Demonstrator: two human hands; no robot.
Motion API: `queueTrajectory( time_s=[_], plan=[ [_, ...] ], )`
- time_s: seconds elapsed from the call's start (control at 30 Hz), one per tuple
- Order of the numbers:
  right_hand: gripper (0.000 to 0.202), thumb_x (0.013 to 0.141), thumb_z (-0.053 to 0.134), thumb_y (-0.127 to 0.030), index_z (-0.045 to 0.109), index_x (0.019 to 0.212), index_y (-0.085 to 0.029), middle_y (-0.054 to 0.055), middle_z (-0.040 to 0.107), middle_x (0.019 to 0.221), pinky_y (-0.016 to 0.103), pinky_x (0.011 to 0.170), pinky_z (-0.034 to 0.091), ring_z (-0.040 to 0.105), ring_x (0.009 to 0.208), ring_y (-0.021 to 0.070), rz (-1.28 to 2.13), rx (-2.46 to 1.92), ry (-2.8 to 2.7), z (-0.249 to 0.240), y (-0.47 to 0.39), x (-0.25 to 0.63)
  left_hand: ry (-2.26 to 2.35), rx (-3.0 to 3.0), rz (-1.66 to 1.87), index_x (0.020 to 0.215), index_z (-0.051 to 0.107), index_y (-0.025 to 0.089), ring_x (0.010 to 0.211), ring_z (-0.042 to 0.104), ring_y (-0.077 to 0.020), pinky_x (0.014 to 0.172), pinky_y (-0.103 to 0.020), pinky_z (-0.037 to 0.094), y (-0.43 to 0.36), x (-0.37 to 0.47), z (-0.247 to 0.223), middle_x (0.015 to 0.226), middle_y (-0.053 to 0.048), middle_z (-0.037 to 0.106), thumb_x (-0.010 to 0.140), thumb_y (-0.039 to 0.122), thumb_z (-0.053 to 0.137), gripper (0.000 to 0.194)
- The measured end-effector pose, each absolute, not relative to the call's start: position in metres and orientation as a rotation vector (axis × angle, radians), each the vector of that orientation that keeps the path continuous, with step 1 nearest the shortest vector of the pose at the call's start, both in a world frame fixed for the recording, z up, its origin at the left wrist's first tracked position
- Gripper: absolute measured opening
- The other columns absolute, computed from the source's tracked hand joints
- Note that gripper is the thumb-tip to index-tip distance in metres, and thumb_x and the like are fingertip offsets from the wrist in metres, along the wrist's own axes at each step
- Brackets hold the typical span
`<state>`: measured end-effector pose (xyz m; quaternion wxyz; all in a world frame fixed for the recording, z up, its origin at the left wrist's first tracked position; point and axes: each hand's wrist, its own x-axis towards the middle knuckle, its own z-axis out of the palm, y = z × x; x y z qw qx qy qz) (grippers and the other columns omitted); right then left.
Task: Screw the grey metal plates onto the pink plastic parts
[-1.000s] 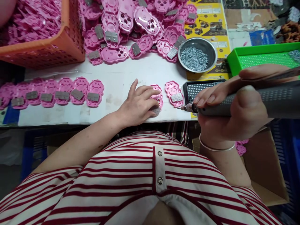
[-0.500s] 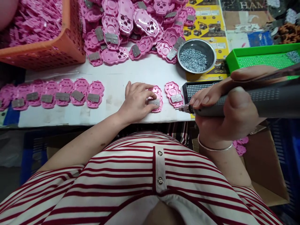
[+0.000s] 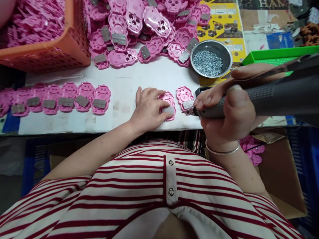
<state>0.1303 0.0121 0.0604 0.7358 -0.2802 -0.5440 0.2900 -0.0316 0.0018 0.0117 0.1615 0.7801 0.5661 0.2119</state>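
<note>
My left hand (image 3: pixel 149 108) lies over the left side of a pink plastic part (image 3: pixel 168 99), fingertips and thumb on it beside its grey metal plate (image 3: pixel 169 110). In my right hand (image 3: pixel 228 106) is a dark grey electric screwdriver (image 3: pixel 271 96), its tip pointing left. That tip is at the lower edge of a second pink part (image 3: pixel 183 94), which also bears a grey plate (image 3: pixel 187 104). Behind my right hand stands a metal bowl (image 3: pixel 230 63) of small screws (image 3: pixel 208 63). A black tray (image 3: pixel 199 91) is mostly hidden by the hand.
Several pink parts with plates (image 3: pixel 85 96) form a row at the left. At the back are a pink heap (image 3: pixel 152 25) and an orange basket (image 3: pixel 50 54) of pink pieces. A green tray (image 3: pixel 264 54) stands right. Below the table edge is a cardboard box (image 3: pixel 279 172).
My right hand and the screwdriver have moved left, bringing the tip to the second pink part. My left hand and the part under it have shifted slightly right.
</note>
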Motion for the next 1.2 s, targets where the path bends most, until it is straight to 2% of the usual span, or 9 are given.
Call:
queueTrajectory(
  time_s=[0.3,0.43,0.57,0.7,0.83,0.93,1.0,1.2],
  plan=[
    [0.033,0.085,0.068,-0.055,0.059,0.103,-0.028,-0.006,0.048,0.068,0.021,0.039,0.043,0.045,0.041,0.0039,0.588,-0.629,-1.253,0.045,0.018,0.128,1.551,2.300,0.612,0.094,0.081,0.031,0.132,0.048,-0.0354,0.120,-0.070,0.015,-0.010,-0.025,0.014,0.133,-0.001,0.067,0.085,0.041,0.076,0.015],
    [0.030,0.086,0.069,-0.050,0.062,0.105,-0.029,-0.007,0.049,0.068,0.020,0.040,0.044,0.045,0.041,0.0039,0.609,-0.575,-1.243,0.040,0.021,0.124,1.584,2.337,0.639,0.093,0.081,0.029,0.131,0.049,-0.0352,0.120,-0.069,0.016,-0.014,-0.023,0.014,0.133,-0.003,0.067,0.087,0.042,0.074,0.016],
    [0.026,0.085,0.068,-0.053,0.062,0.101,-0.033,-0.007,0.054,0.070,0.022,0.037,0.041,0.042,0.041,0.0056,0.591,-0.596,-1.221,0.038,0.023,0.118,1.591,2.370,0.657,0.093,0.080,0.028,0.131,0.049,-0.0349,0.121,-0.068,0.016,-0.016,-0.022,0.013,0.133,-0.004,0.067,0.087,0.043,0.073,0.017],
    [0.020,0.084,0.067,-0.051,0.063,0.096,-0.035,-0.007,0.050,0.062,0.026,0.036,0.038,0.038,0.038,0.0080,0.577,-0.614,-1.172,0.039,0.023,0.115,1.581,2.379,0.662,0.095,0.079,0.028,0.131,0.049,-0.0343,0.121,-0.068,0.016,-0.018,-0.023,0.013,0.135,-0.004,0.066,0.090,0.044,0.069,0.020],
    [0.031,0.082,0.065,-0.059,0.055,0.098,-0.034,-0.006,0.058,0.072,0.027,0.038,0.041,0.040,0.041,0.0084,0.596,-0.727,-1.185,0.037,0.022,0.120,1.570,2.388,0.641,0.098,0.079,0.028,0.130,0.050,-0.0340,0.121,-0.067,0.017,-0.019,-0.025,0.015,0.136,-0.005,0.065,0.093,0.045,0.065,0.022],
    [0.038,0.081,0.065,-0.062,0.049,0.100,-0.034,-0.007,0.055,0.070,0.027,0.039,0.041,0.040,0.041,0.0084,0.621,-0.736,-1.224,0.034,0.023,0.122,1.562,2.381,0.617,0.099,0.079,0.029,0.130,0.050,-0.0342,0.121,-0.067,0.017,-0.019,-0.026,0.017,0.136,-0.004,0.066,0.092,0.044,0.065,0.022],
    [0.039,0.080,0.065,-0.064,0.048,0.101,-0.035,-0.007,0.052,0.068,0.027,0.037,0.039,0.039,0.040,0.0091,0.617,-0.730,-1.208,0.032,0.024,0.122,1.564,2.369,0.610,0.100,0.079,0.030,0.129,0.050,-0.0341,0.121,-0.067,0.017,-0.019,-0.026,0.017,0.135,-0.003,0.066,0.092,0.044,0.066,0.021],
    [0.042,0.081,0.067,-0.062,0.049,0.105,-0.033,-0.004,0.057,0.078,0.030,0.044,0.043,0.042,0.044,0.0083,0.638,-0.735,-1.221,0.028,0.026,0.121,1.577,2.328,0.573,0.098,0.079,0.031,0.129,0.049,-0.0328,0.122,-0.066,0.018,-0.016,-0.024,0.017,0.133,-0.002,0.066,0.090,0.045,0.068,0.019]
  ],
)
